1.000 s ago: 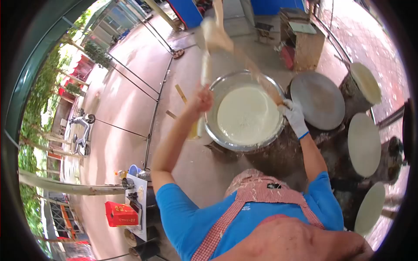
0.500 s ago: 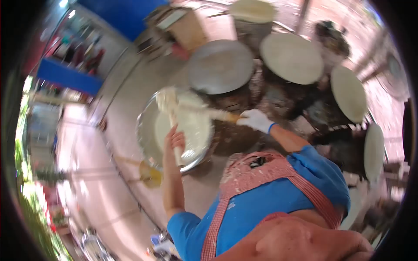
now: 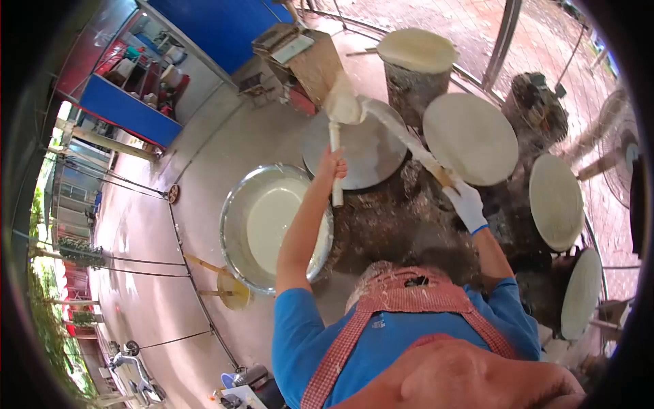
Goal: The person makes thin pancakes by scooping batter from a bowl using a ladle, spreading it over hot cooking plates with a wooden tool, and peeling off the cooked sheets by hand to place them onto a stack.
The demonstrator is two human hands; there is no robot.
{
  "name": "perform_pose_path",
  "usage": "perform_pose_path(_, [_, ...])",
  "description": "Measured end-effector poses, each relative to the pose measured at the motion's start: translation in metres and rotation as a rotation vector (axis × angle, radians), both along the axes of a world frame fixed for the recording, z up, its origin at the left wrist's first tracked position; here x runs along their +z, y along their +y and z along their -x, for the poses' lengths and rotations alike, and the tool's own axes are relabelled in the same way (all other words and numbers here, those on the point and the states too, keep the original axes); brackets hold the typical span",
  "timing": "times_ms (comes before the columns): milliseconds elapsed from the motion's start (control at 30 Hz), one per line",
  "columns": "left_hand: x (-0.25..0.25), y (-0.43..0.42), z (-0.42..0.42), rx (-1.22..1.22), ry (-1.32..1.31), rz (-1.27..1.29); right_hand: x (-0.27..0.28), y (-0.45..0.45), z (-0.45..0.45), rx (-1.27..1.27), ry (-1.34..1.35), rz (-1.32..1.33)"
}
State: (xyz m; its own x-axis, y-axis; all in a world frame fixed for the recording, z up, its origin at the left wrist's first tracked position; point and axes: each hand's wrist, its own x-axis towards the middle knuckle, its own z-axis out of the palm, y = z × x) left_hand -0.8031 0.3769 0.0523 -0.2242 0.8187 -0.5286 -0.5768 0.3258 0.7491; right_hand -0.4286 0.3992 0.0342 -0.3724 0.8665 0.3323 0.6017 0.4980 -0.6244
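Note:
My bare left hand (image 3: 332, 165) is closed around a pale, batter-coated stick (image 3: 335, 140) with a lump of batter (image 3: 344, 105) at its upper end. In my gloved right hand (image 3: 466, 203) is the brown end of a long batter-coated paddle (image 3: 409, 140), whose far end meets the lump. Both tools are over a round grey griddle (image 3: 371, 153). To the left, a large metal basin (image 3: 228, 235) holds pale batter (image 3: 272, 221).
Round griddles with pale surfaces (image 3: 470, 140) (image 3: 555, 201) (image 3: 580, 293) (image 3: 417, 51) curve along the right. A wooden box (image 3: 306, 65) stands beyond the grey griddle. A yellow container (image 3: 234, 292) with sticks is left of the basin. A fan (image 3: 621, 146) is far right.
The view has turned toward the griddles. Both hands have carried the stick and paddle from over the basin to over the grey griddle, with the batter lump between them.

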Motion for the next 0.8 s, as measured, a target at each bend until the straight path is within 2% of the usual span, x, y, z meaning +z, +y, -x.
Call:
perform_pose_path(67, [-0.020,0.031,-0.005,0.006,0.142,-0.095,-0.003,0.017,0.045,0.031,-0.217,0.001])
perform_pose_path(100, [-0.044,0.051,0.005,0.006,0.147,-0.109,0.016,0.020,0.071,0.027,-0.391,0.221])
perform_pose_path(167, [-0.101,0.077,0.025,-0.068,0.396,-0.165,-0.037,0.042,0.092,-0.009,-0.498,0.144])
perform_pose_path(200, [-0.111,0.076,0.029,-0.071,0.393,-0.169,-0.039,0.045,0.087,-0.014,-0.500,0.142])
perform_pose_path(267, [-0.119,0.074,0.042,0.042,1.643,0.066,-0.041,0.059,0.080,-0.016,-0.155,0.183])
perform_pose_path(300, [-0.115,0.071,0.045,0.049,1.633,0.072,-0.048,0.064,0.072,-0.025,-0.036,0.293])
perform_pose_path(367, [-0.089,0.065,0.049,-0.137,1.702,0.215,-0.021,0.045,0.103,-0.179,0.612,0.778])
perform_pose_path(400, [-0.082,0.068,0.047,-0.133,1.690,0.217,-0.044,0.055,0.116,-0.132,0.549,0.633])
perform_pose_path(433, [-0.077,0.070,0.048,-0.100,1.660,0.116,-0.077,0.063,0.132,-0.089,0.486,0.501])
perform_pose_path(467, [-0.070,0.070,0.051,-0.070,1.633,0.016,-0.093,0.069,0.135,-0.062,0.017,0.179])
perform_pose_path(500, [-0.059,0.075,0.057,-0.083,1.640,0.025,-0.088,0.070,0.136,-0.064,0.024,0.193])
perform_pose_path(533, [-0.045,0.082,0.062,0.100,1.564,-0.064,-0.073,0.070,0.135,-0.113,-0.185,0.214])
perform_pose_path(567, [-0.032,0.082,0.068,0.183,1.526,-0.110,-0.065,0.076,0.134,-0.160,-0.392,0.228])
perform_pose_path(600, [-0.018,0.081,0.073,0.263,1.489,-0.159,-0.096,0.086,0.132,-0.175,-0.189,0.158])
perform_pose_path(667, [-0.001,0.055,0.086,0.362,1.449,-0.508,-0.062,0.066,0.175,-0.239,0.459,0.879])
perform_pose_path(700, [-0.014,0.042,0.095,0.340,1.442,-0.510,-0.098,0.073,0.200,-0.136,0.477,0.610])
perform_pose_path(733, [-0.042,0.018,0.103,0.218,1.371,-0.474,-0.077,0.072,0.219,-0.056,0.347,0.471])
perform_pose_path(767, [-0.050,-0.014,0.096,0.093,1.213,-0.291,-0.091,0.092,0.233,-0.035,0.040,0.281])
perform_pose_path(800, [-0.058,-0.046,0.090,-0.029,1.072,-0.093,-0.093,0.104,0.232,-0.082,-0.141,0.245])
